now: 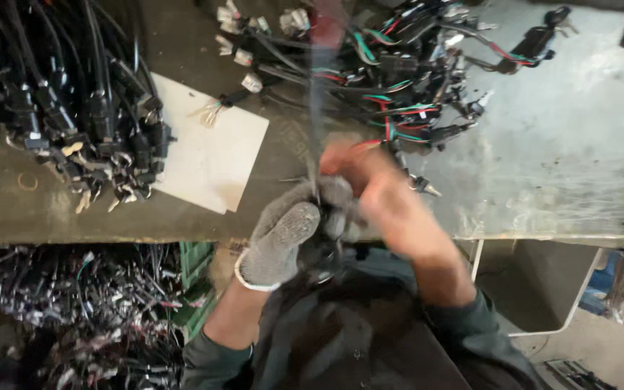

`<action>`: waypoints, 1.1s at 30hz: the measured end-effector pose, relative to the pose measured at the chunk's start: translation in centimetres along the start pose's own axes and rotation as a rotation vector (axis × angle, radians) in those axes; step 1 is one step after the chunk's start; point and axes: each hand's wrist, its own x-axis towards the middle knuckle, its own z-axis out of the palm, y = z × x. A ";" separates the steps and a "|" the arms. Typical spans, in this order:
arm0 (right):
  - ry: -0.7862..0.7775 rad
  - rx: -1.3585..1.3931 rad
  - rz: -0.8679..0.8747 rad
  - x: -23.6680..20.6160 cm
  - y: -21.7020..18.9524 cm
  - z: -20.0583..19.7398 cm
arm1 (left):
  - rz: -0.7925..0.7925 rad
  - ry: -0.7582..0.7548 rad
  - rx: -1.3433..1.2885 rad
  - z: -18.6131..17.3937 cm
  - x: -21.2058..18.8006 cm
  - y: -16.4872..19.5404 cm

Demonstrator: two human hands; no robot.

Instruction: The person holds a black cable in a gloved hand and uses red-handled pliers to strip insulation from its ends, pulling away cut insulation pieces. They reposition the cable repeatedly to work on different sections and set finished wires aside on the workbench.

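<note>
My left hand (283, 235) wears a grey knit glove and is closed around a dark cable (315, 108) just in front of my chest. My bare right hand (377, 191) is blurred with motion and grips the same cable right beside the glove. The cable runs up from my hands as a blurred streak toward a tangle of wire harnesses (399, 72) with red, green and black wires and white connectors at the back of the workbench.
A heap of black cables with plugs (74, 108) lies on the bench at left, partly over a white sheet (211, 155). The grey metal benchtop (565, 144) stretches right. Below the left bench edge, a green crate (196, 278) and a pile of wires (74, 310).
</note>
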 end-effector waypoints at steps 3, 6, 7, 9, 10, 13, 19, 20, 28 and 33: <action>-0.121 0.263 0.421 -5.5 5.9 1.3 | 0.198 0.185 0.558 0.0 0.4 0.2; 0.009 0.107 0.400 -8.1 9.0 1.3 | 0.329 0.280 0.571 0.7 1.0 -1.0; -0.011 0.087 0.329 -8.1 9.2 1.2 | 0.361 0.301 0.487 0.9 1.0 -1.6; -0.051 0.045 0.178 -7.1 8.6 0.8 | 0.316 0.319 0.576 0.8 0.7 -2.4; -0.052 -0.038 0.073 -6.4 8.0 0.6 | 0.290 0.335 0.619 0.7 0.3 -2.6; -0.066 -0.240 -0.187 -4.4 5.9 0.3 | 0.307 0.351 1.015 -0.1 -0.5 -2.3; -0.026 -0.374 -0.113 -4.5 4.9 0.3 | 0.381 0.196 1.373 -0.6 0.6 -0.9; -0.022 -0.384 -0.096 -4.7 4.9 0.4 | 0.247 0.206 1.141 -0.6 0.9 -0.7; 0.026 -0.213 0.058 -5.4 4.7 0.5 | 0.432 0.174 1.208 1.6 1.0 -1.0; -0.021 0.172 0.232 -5.7 6.1 -0.1 | 0.306 0.109 1.305 2.2 1.2 -0.9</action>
